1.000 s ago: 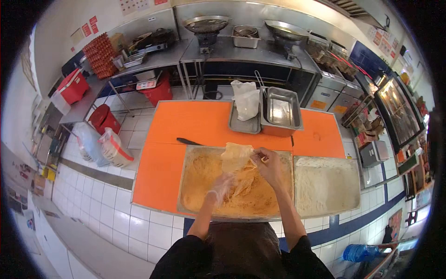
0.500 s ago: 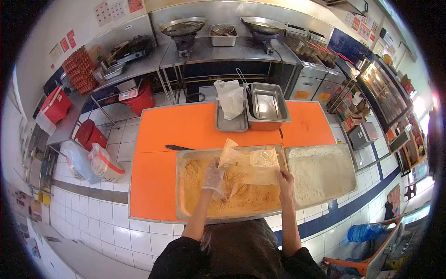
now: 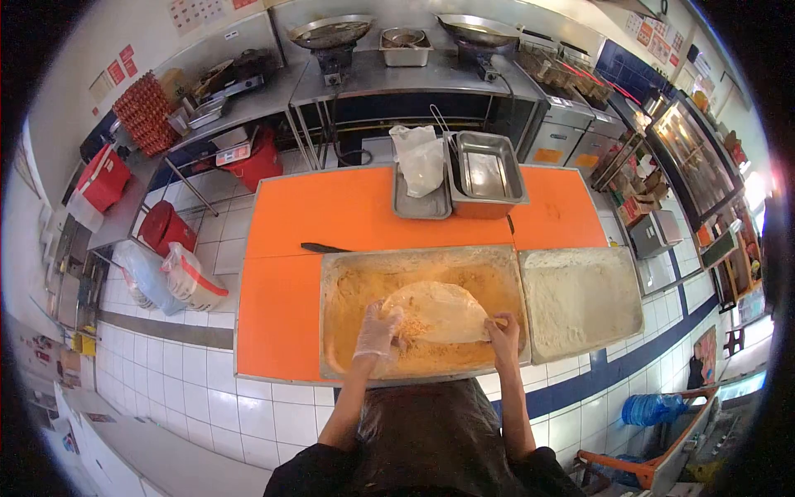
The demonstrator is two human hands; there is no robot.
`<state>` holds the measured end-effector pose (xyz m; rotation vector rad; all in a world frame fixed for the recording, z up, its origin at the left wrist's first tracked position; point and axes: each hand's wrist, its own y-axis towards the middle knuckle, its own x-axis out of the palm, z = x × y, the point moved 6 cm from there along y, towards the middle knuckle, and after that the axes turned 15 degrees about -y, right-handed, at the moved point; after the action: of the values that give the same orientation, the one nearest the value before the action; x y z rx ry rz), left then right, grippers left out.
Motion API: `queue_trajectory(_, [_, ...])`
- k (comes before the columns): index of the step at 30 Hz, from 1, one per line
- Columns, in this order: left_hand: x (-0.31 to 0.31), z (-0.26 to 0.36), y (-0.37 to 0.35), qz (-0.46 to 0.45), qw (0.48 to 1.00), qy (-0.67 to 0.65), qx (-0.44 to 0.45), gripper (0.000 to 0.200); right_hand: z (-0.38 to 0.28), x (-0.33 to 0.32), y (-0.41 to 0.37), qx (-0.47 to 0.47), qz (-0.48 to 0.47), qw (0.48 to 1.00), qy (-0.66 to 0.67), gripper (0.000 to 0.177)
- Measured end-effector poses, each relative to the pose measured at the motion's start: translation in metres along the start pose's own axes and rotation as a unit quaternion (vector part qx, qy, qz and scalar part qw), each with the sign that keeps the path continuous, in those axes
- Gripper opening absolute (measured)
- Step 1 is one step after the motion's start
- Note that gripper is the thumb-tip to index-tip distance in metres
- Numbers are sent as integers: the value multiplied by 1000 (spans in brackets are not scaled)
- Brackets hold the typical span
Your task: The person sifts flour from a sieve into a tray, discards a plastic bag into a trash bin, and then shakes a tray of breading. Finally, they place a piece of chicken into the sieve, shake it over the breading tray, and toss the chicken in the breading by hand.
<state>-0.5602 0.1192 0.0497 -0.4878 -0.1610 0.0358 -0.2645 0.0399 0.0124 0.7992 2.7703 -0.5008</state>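
Note:
A puffed, translucent plastic bag [image 3: 439, 308] lies over the orange-brown powder in a large metal tray [image 3: 325, 290]. My left hand [image 3: 378, 331], in a clear plastic glove, is at the bag's left end with its fingers bent around the edge; crumbs show just beside them. My bare right hand [image 3: 503, 338] pinches the bag's right end near the tray's right wall. To the right stands a second tray [image 3: 584, 306] of pale flour. A black-handled tool [image 3: 323, 248] lies behind the powder tray on the orange table.
Nested metal pans [image 3: 489, 174] and a flat tray [image 3: 422, 205] holding a white plastic bag [image 3: 421, 161] stand at the table's back. Beyond are woks [image 3: 331, 31] on burners and fryers [image 3: 559, 124]. Red bins [image 3: 166, 228] and bags [image 3: 190, 277] are at the left.
The bag, raised and crumpled before, is now lower, rounded and puffed out over the powder. My right hand has come slightly down with it. The whole view has shifted a little.

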Motion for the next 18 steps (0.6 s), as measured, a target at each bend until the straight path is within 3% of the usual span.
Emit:
queue_trajectory(2, [-13,-8,13,1,999,-33,-2,58,-8,2,4,-7,-9,1000,-23,14])
queue_trajectory(3, [-17,-13,27,-78,973,203,78,53,-24,4,-1,-49,-10,999,-9,13])
queue_trajectory(4, [-16,-24,31,-149,879,427,150,49,-38,8,-7,-89,-14,996,5,13])
queue_trajectory(5, [-18,-33,31,-144,881,427,147,49,-47,13,-12,-88,-20,996,5,13])
queue_trajectory(6, [-28,-34,32,-43,972,189,134,41,-59,20,-15,-105,-29,994,-1,14])
queue_trajectory(7, [-43,-36,35,57,990,-63,117,34,-72,27,-17,-124,-34,992,-5,14])
queue_trajectory(8, [-45,-30,36,57,989,-60,119,34,-80,32,-18,-124,-34,992,-1,14])
queue_trajectory(10, [-59,-41,37,115,992,9,-54,28,-96,40,-23,-150,-61,985,58,11])
queue_trajectory(11, [-64,-46,38,119,991,10,-56,28,-106,41,-26,-147,-65,985,59,11])
queue_trajectory(13, [-79,-72,46,114,988,-76,-72,30,-123,57,-37,-122,-208,952,186,17])
queue_trajectory(14, [-86,-84,51,112,984,-118,-78,31,-125,60,-36,-118,-213,952,188,17])
queue_trajectory(15, [-91,-91,53,108,978,-160,-83,32,-137,58,-37,-234,-184,954,41,20])
queue_trajectory(16, [-96,-97,56,103,970,-201,-86,33,-147,59,-39,-343,-146,922,-106,23])
queue_trajectory(17, [-98,-86,53,104,971,-198,-86,33,-145,61,-31,-342,-146,923,-104,23])
queue_trajectory(18, [-93,-70,46,90,976,-130,-149,33,-140,65,-21,-346,-128,912,-180,23])
